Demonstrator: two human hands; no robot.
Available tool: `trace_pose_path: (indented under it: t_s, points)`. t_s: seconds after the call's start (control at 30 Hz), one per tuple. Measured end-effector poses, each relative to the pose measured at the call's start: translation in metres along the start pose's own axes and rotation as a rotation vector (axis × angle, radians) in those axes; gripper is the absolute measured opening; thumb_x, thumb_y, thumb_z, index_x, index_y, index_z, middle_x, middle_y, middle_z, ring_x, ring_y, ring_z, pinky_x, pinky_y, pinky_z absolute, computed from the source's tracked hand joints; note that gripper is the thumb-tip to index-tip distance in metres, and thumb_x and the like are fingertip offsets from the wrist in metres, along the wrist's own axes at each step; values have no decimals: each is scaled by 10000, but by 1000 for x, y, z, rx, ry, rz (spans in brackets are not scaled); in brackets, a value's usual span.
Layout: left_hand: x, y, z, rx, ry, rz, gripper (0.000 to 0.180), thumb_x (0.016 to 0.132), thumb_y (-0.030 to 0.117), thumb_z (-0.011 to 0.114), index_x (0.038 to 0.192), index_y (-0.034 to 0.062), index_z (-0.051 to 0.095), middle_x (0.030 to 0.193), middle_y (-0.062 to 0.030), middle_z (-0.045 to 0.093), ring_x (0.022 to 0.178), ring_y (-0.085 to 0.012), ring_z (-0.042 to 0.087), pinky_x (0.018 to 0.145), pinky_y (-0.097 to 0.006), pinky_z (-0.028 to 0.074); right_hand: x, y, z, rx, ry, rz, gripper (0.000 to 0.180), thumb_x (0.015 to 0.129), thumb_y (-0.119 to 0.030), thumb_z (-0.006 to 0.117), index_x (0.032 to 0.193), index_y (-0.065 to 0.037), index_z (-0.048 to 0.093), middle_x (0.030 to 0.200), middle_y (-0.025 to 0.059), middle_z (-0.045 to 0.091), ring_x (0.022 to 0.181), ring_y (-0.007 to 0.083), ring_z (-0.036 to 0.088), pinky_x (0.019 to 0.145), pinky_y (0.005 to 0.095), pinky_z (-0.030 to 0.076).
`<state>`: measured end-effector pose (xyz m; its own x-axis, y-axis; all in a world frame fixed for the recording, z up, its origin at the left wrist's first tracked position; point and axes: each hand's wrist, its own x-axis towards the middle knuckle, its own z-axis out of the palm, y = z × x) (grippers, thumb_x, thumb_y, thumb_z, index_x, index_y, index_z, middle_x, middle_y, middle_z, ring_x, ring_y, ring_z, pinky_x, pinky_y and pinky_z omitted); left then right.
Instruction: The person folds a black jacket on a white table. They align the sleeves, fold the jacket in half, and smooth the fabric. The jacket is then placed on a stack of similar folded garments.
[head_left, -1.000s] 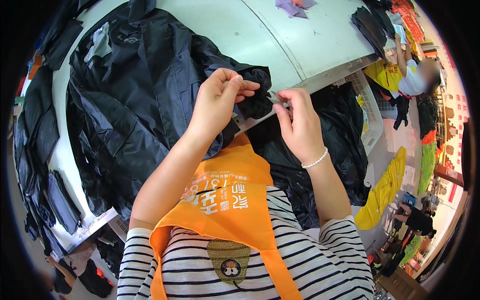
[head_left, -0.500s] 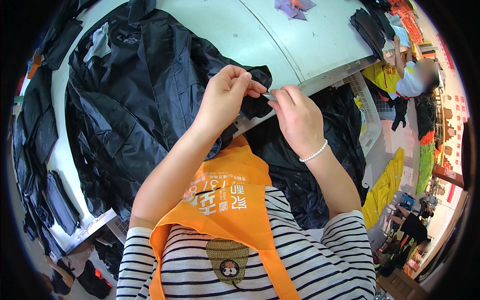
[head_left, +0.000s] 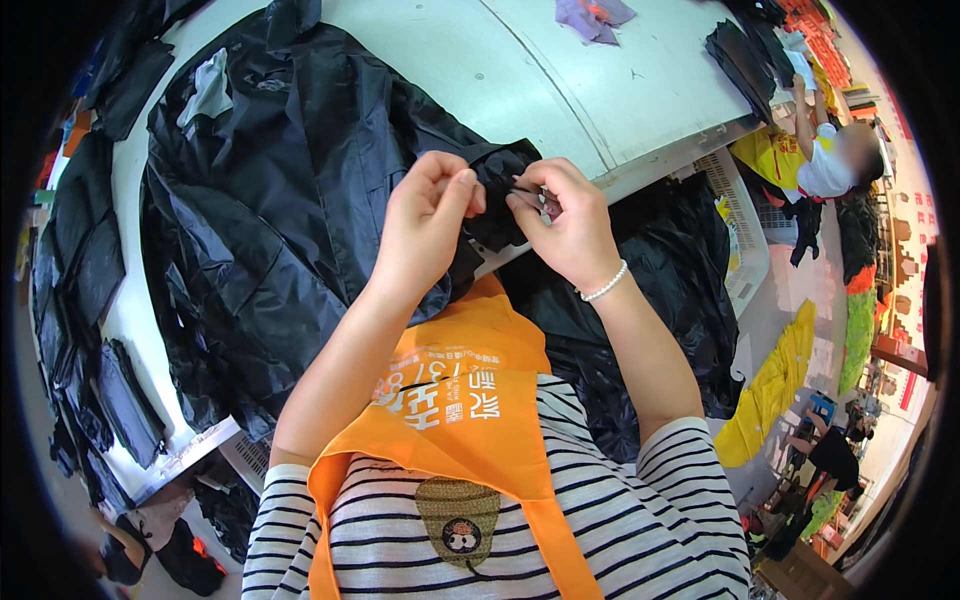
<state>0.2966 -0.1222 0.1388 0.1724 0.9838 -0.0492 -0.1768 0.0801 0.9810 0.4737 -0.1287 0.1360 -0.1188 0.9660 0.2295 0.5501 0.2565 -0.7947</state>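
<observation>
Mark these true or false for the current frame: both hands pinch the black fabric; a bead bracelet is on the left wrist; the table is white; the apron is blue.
1. Both the left hand and right hand pinch a fold of the black garment. True.
2. A bead bracelet is on the left wrist. False: it is on the right wrist.
3. The garment lies on a white table. True.
4. The apron is blue. False: it is orange.
</observation>
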Motion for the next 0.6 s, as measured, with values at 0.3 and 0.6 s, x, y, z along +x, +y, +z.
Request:
trace_pose_path:
  t_s: [0.3,0.6]
  points:
    - [-6,34,-16,-470,190,-125,162,999,194,425,1002,53,505,868,-54,592,619,-128,534,562,-229,431,5,-10,10,542,-66,344,135,870,-105,663,893,16,608,749,-20,595,650,18,489,583,171,398]
    - [-57,58,-56,-39,21,-80,126,952,139,534,885,33,523,643,46,453,523,-18,361,491,-169,271,13,-24,-7,744,-182,592,148,814,-137,735,866,-28,648,686,-49,563,536,8,402,469,173,292]
